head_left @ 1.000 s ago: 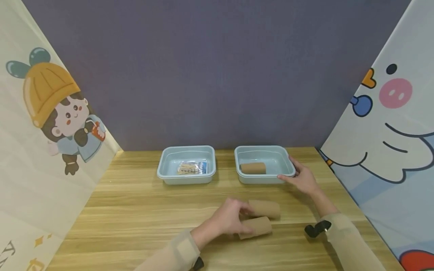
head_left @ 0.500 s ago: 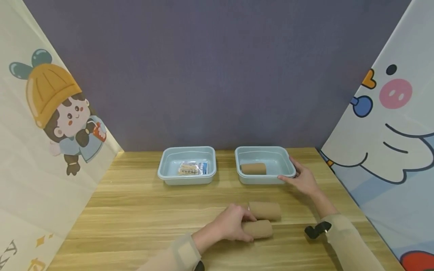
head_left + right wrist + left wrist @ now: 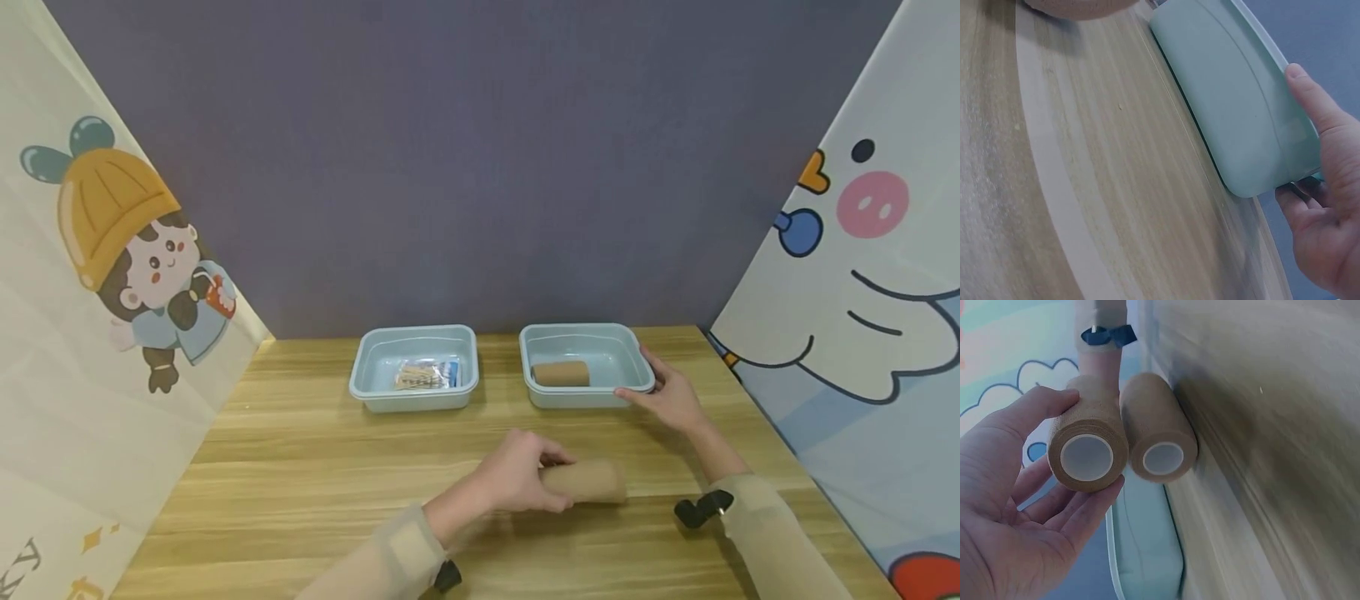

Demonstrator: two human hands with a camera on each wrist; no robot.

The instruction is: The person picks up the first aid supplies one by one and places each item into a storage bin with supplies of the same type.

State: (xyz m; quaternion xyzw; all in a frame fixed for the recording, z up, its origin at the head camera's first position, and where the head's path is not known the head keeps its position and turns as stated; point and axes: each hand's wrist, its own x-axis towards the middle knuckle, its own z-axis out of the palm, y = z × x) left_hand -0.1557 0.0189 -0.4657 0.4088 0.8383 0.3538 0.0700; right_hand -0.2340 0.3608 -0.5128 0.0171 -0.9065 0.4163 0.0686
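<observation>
My left hand (image 3: 521,472) holds a tan bandage roll (image 3: 588,481), thumb on one side and fingers on the other. In the left wrist view the held roll (image 3: 1088,415) shows its white core. A second bandage roll (image 3: 1154,406) lies beside it on the table, mostly hidden behind the held one in the head view. My right hand (image 3: 671,400) grips the front right corner of the right light-blue basin (image 3: 573,398). The right wrist view shows the thumb on the basin's rim (image 3: 1272,50). Another brown roll (image 3: 561,373) lies inside that basin.
A matching basin (image 3: 416,401) stands to the left, holding a clear packet (image 3: 427,375) of thin pale sticks. Both stand near the back of the wooden table (image 3: 300,475), before a dark wall (image 3: 480,167). Printed panels flank the table.
My left hand has closed round the nearer bandage roll, lifted it and moved it slightly away from me, over the second roll. The right hand stays on the basin.
</observation>
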